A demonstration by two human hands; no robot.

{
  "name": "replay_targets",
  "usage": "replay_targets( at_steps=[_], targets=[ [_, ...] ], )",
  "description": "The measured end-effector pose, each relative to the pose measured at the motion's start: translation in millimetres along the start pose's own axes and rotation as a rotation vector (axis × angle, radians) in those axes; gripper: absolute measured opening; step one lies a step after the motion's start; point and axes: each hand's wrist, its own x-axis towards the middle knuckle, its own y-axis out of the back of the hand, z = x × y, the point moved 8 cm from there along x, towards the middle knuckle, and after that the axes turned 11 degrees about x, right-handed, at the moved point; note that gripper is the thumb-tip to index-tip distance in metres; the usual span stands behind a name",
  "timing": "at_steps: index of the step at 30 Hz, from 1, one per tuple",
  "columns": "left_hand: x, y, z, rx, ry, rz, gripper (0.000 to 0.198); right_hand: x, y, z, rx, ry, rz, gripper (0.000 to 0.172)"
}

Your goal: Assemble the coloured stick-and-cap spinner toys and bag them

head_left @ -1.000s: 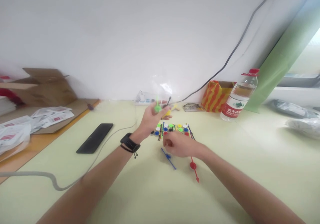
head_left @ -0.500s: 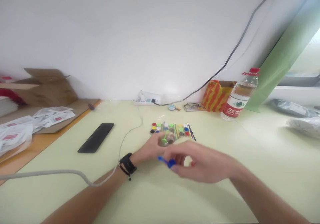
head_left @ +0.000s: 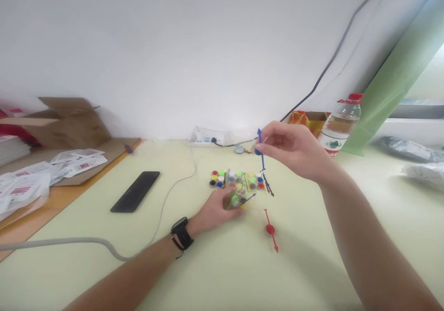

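My right hand (head_left: 284, 147) is raised above the table, pinching a blue spinner arrow (head_left: 258, 150) with a round middle between thumb and fingertips. The arrow points upward. Low at the table's middle, my left hand (head_left: 220, 207) curls round a small bunch of spinner arrows (head_left: 237, 200) in green, black and yellow; part of the bunch is hidden by the fingers. A red spinner arrow (head_left: 270, 229) lies to the right of that hand. Behind the left hand is a group of small coloured round pieces (head_left: 218, 178), with thin coloured sticks (head_left: 267, 184) at its right end.
A black phone-like slab (head_left: 135, 192) lies left, beside a white cable (head_left: 166, 200). A power strip (head_left: 204, 140) sits against the wall. Back right stand a water bottle (head_left: 340, 126) and a striped bag (head_left: 315, 121). At far left are a cardboard box (head_left: 69, 121) and white packets (head_left: 79, 161).
My right hand has moved up and away from my left hand with the blue spinner arrow. The red spinner arrow now shows in full on the table. My left hand has shifted slightly downward.
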Motion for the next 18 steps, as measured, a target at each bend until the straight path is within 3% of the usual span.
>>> replay_targets(
  at_steps=[9,16,18],
  targets=[
    [0,1.7,3,-0.044,-0.015,0.023,0.05,3,-10,8,-0.049,-0.024,-0.074,0.013],
    [-1,3.1,12,0.037,-0.044,-0.005,0.051,1,-10,8,-0.111,-0.002,-0.022,0.012],
    [-1,4.1,11,0.082,-0.023,0.003,0.043,0,-11,7,-0.164,-0.013,-0.032,0.01]
  ],
)
